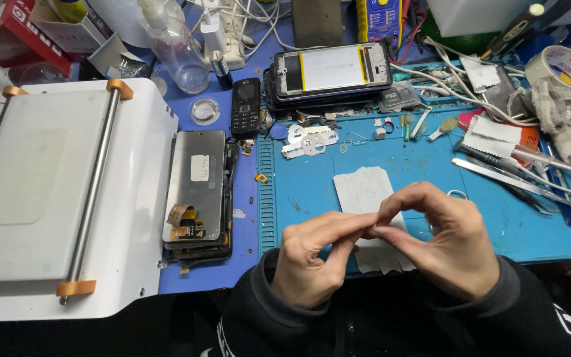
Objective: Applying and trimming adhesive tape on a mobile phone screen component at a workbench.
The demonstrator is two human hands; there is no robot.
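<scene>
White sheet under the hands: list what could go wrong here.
1. The left hand and right hand pinch something too small to make out above the white sheet; dropped, it could vanish among the loose parts on the blue mat.
2. The razor blade lies bare nearby.

We count two hands, the left hand [312,261] and the right hand [447,244], fingertips meeting over one white sheet [367,198] on one blue work mat [431,165]. Around them we see one white machine [67,198] with three orange end caps [76,287], one detached phone screen [199,188], one small black keypad phone [246,107] and one opened smartphone [332,71]. We also make out one clear spray bottle [180,49], one roll of tape [566,69] and one grey rag [566,112]
</scene>
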